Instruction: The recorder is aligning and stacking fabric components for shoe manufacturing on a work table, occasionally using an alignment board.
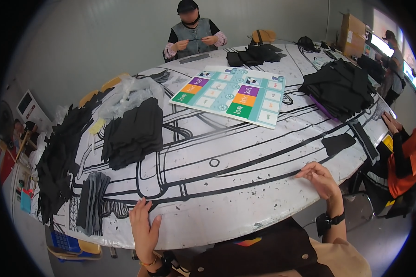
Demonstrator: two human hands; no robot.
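Observation:
My left hand rests at the near edge of the white table, fingers stretched out and thumb apart, holding nothing. To its left lies a bundle of grey and black fabric strips. Farther in from that hand is a stack of black cloth pieces. My right hand is over the near right part of the table, palm partly turned inward. Its fingers are loosely bent and apart, with nothing in them. Beyond it lies a single dark cloth piece, not touched by the hand.
A printed colourful board lies mid-table on the line-drawn cover. Black cloth heaps lie right and along the left edge, near a clear plastic bag. Across sits a person holding a dark strip; another's hand is at right.

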